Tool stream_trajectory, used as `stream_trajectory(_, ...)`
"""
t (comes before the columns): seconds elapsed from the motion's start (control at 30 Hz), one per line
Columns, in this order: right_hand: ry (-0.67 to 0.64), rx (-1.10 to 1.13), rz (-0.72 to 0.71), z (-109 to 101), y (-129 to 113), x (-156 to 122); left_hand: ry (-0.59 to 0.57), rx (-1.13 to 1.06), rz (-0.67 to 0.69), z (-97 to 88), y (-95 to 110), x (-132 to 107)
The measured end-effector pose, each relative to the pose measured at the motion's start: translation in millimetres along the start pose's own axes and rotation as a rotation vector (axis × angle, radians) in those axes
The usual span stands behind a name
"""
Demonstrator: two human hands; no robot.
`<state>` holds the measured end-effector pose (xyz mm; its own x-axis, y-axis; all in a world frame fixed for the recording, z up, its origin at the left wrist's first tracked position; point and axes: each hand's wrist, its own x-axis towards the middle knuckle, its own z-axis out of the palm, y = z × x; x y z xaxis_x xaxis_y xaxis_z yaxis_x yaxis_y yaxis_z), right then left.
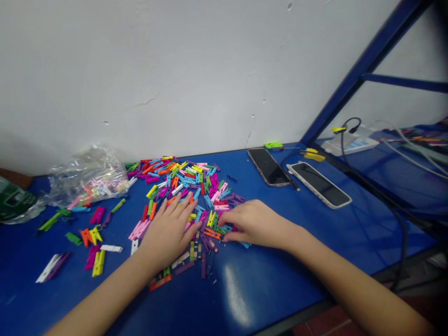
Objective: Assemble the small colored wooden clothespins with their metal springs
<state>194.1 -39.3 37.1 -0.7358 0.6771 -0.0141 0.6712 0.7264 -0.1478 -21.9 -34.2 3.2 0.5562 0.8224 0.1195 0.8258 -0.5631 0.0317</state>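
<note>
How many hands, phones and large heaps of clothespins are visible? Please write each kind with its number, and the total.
Bare hands, the left hand and the right hand: 2
Rectangular dark-screened phones, the darker-edged phone and the white-edged phone: 2
Large heap of overlapping multicoloured clothespins: 1 (single pieces cannot be counted reliably)
Total: 5
</note>
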Motion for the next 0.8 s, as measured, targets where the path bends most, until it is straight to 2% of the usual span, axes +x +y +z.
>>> stream_trajectory(0.33,-0.093,-0.020,0.082,1.1,3.5,1.0,0.006,-0.022,-0.001,-0.4,0.1,-0.6)
stream_trajectory(0.8,-0.066,0.047,0.070,0.8,2.3,-0.6,0.004,-0.025,0.010,-0.6,-1.0,-1.8)
